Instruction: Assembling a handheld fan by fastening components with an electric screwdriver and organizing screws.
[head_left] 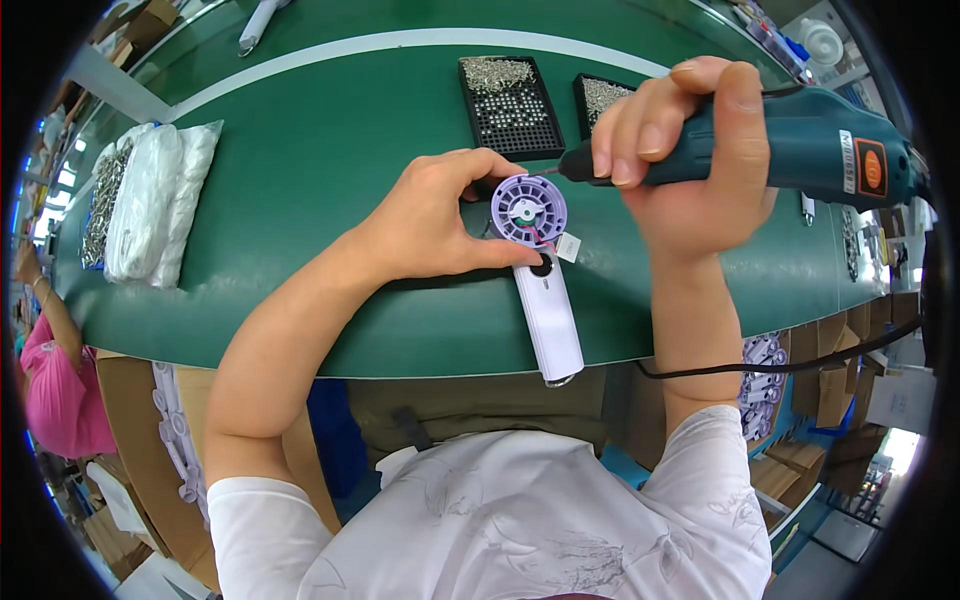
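Note:
A handheld fan with a white handle and an open purple round head lies over the near edge of the green bench. My left hand grips it at the head, thumb on the upper handle and fingers around the far side. Wrapped in my right hand is a dark teal electric screwdriver, held nearly level. Its thin bit points left and reaches the rim of the purple head; whether a screw sits at the tip is too small to tell. A small white tag hangs beside the head.
Beyond my hands stand a black screw tray and a second tray, both with small screws. Plastic bags lie at the left. A black cable loops at the right. Boxes of purple parts flank me; a person in pink is far left.

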